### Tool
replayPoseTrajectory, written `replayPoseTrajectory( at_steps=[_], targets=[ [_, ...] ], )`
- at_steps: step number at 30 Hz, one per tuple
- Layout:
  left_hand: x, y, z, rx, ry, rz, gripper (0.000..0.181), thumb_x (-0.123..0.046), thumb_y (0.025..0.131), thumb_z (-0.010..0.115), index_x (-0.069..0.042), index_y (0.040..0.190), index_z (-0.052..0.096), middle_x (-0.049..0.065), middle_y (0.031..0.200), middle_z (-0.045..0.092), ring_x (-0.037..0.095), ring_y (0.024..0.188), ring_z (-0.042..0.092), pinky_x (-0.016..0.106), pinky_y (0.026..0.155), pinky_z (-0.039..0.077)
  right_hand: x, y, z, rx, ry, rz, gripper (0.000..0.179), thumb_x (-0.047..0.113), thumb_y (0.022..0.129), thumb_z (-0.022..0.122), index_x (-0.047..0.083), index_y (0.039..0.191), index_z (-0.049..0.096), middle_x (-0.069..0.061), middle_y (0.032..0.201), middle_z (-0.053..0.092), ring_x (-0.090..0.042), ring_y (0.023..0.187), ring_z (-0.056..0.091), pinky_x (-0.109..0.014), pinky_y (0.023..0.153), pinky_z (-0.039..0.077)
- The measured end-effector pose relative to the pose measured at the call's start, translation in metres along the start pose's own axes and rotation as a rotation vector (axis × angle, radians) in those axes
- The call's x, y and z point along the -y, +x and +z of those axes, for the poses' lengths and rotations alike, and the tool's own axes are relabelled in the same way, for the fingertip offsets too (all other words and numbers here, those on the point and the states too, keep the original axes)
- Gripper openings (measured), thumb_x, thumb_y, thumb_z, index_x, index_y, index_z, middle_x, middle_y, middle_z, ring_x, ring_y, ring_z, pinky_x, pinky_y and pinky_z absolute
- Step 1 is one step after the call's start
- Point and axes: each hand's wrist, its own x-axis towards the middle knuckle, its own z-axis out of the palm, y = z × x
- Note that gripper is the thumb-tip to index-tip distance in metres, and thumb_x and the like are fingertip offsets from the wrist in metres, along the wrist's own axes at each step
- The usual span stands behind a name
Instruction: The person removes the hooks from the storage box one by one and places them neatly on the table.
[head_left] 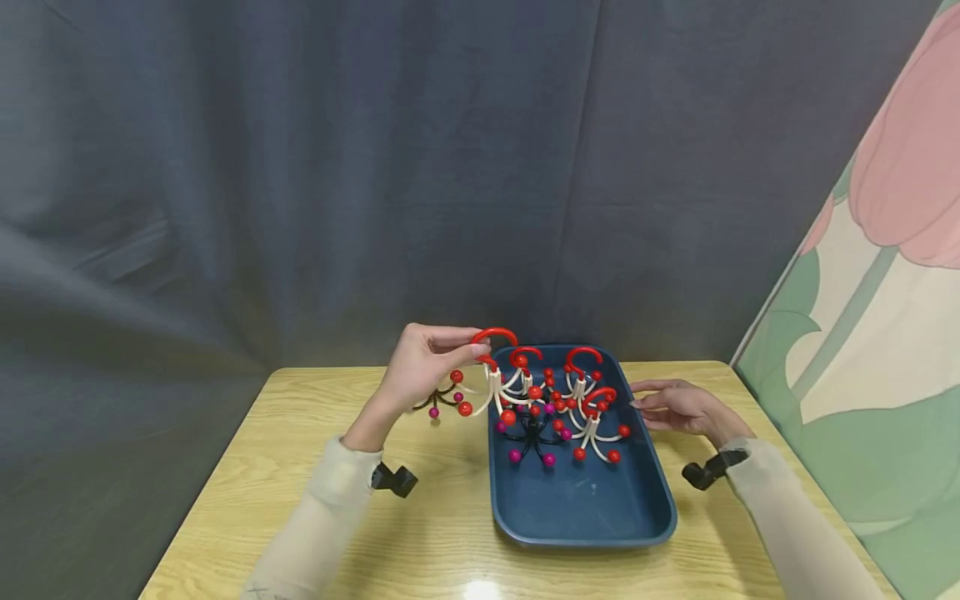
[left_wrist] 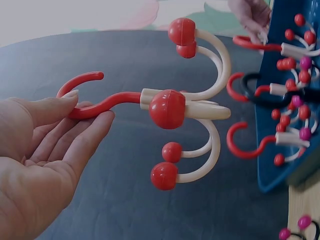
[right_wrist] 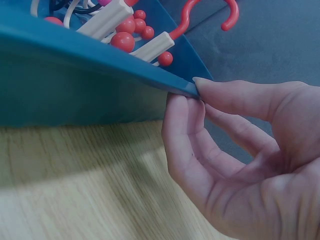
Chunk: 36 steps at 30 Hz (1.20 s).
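Note:
My left hand (head_left: 420,362) pinches the red hook of a white multi-arm hanging hook (left_wrist: 167,109) between thumb and fingers. Its curved white arms end in red balls, and it hangs over the left rim of a blue tray (head_left: 585,508). On the other side, my right hand (head_left: 678,408) grips the tray's right rim, thumb on top and fingers beneath, as the right wrist view shows. Several similar white hooks (head_left: 591,429) with red tops stand in the tray. Among them is a black hook (head_left: 532,432) with magenta balls.
Left of the tray, partly behind my left hand, a black hook (head_left: 434,402) with magenta balls is on the wooden table (head_left: 420,517). A dark curtain (head_left: 450,167) hangs behind the table, and a flower-patterned curtain (head_left: 847,358) is at the right.

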Motion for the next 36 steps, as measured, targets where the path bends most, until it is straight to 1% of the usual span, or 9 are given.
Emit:
replayPoseTrajectory(
  at_steps=[2, 4, 10, 14, 18, 22, 26, 30, 36],
  targets=[
    [0.002, -0.001, -0.009, -0.014, -0.004, -0.01, 0.03, -0.019, 0.093, 0.082, -0.007, 0.121, 0.08, 0.015, 0.108, 0.082, 0.019, 0.096, 0.081, 0.029, 0.086, 0.064, 0.0, 0.0, 0.0, -0.003, -0.001, -0.001, 0.037, 0.002, 0.103, 0.062, 0.005, 0.14, 0.06, -0.001, 0.097, 0.075, -0.013, 0.087, 0.073, -0.029, 0.082, 0.065],
    [0.004, -0.003, -0.018, -0.029, -0.018, -0.027, 0.032, -0.018, 0.094, 0.081, -0.005, 0.123, 0.078, 0.016, 0.11, 0.081, 0.02, 0.098, 0.081, 0.032, 0.089, 0.065, -0.001, 0.0, -0.001, 0.0, -0.002, -0.003, 0.033, 0.002, 0.103, 0.062, 0.008, 0.136, 0.064, -0.001, 0.098, 0.076, -0.013, 0.087, 0.073, -0.03, 0.082, 0.065],
    [0.013, -0.006, -0.045, -0.09, -0.034, -0.073, 0.036, -0.015, 0.094, 0.081, -0.003, 0.127, 0.076, 0.02, 0.116, 0.079, 0.017, 0.097, 0.081, 0.031, 0.087, 0.064, -0.001, 0.001, -0.002, 0.009, 0.008, -0.005, 0.028, 0.002, 0.103, 0.064, 0.013, 0.128, 0.068, -0.001, 0.098, 0.076, -0.013, 0.087, 0.073, -0.029, 0.082, 0.065],
    [0.02, -0.009, -0.059, -0.121, -0.013, -0.095, 0.039, -0.018, 0.094, 0.081, -0.003, 0.129, 0.074, 0.021, 0.12, 0.077, 0.013, 0.097, 0.081, 0.032, 0.089, 0.064, -0.001, 0.001, -0.004, 0.007, 0.006, -0.003, 0.031, 0.003, 0.102, 0.064, 0.011, 0.132, 0.066, -0.001, 0.098, 0.076, -0.014, 0.087, 0.074, -0.03, 0.082, 0.066],
    [0.028, -0.012, -0.073, -0.142, 0.016, -0.107, 0.044, -0.021, 0.095, 0.08, 0.0, 0.133, 0.071, 0.018, 0.121, 0.078, 0.014, 0.098, 0.08, 0.03, 0.089, 0.064, -0.002, 0.002, -0.003, 0.003, 0.005, -0.004, 0.034, 0.003, 0.102, 0.065, 0.01, 0.135, 0.065, 0.0, 0.097, 0.076, -0.013, 0.086, 0.074, -0.029, 0.082, 0.066],
    [0.037, -0.016, -0.086, -0.172, 0.007, -0.109, 0.046, -0.02, 0.096, 0.079, 0.003, 0.135, 0.069, 0.013, 0.12, 0.079, 0.015, 0.1, 0.08, 0.027, 0.088, 0.063, -0.002, 0.002, -0.002, 0.005, 0.007, -0.006, 0.033, 0.003, 0.102, 0.065, 0.01, 0.134, 0.066, 0.0, 0.096, 0.077, -0.013, 0.086, 0.073, -0.03, 0.082, 0.065],
    [0.044, -0.02, -0.1, -0.21, 0.001, -0.111, 0.046, -0.018, 0.097, 0.078, 0.004, 0.136, 0.068, 0.009, 0.118, 0.08, 0.018, 0.105, 0.079, 0.026, 0.09, 0.063, -0.002, 0.002, -0.002, 0.001, 0.008, 0.0, 0.039, 0.003, 0.102, 0.065, 0.006, 0.141, 0.06, -0.001, 0.097, 0.077, -0.014, 0.087, 0.073, -0.03, 0.082, 0.066],
    [0.05, -0.023, -0.112, -0.238, 0.005, -0.124, 0.045, -0.018, 0.097, 0.077, 0.003, 0.136, 0.068, 0.008, 0.118, 0.08, 0.019, 0.107, 0.079, 0.024, 0.09, 0.062, -0.001, 0.002, -0.003, -0.007, 0.001, 0.009, 0.043, 0.004, 0.103, 0.064, 0.005, 0.145, 0.057, -0.001, 0.098, 0.076, -0.014, 0.088, 0.073, -0.03, 0.083, 0.066],
    [0.061, -0.028, -0.124, -0.269, 0.024, -0.177, 0.047, -0.022, 0.097, 0.078, 0.002, 0.136, 0.068, 0.009, 0.119, 0.08, 0.018, 0.109, 0.078, 0.018, 0.091, 0.06, -0.001, 0.003, -0.004, -0.02, 0.0, 0.014, 0.038, 0.003, 0.103, 0.064, 0.008, 0.141, 0.061, -0.002, 0.098, 0.076, -0.014, 0.088, 0.073, -0.03, 0.082, 0.065]
  ],
)
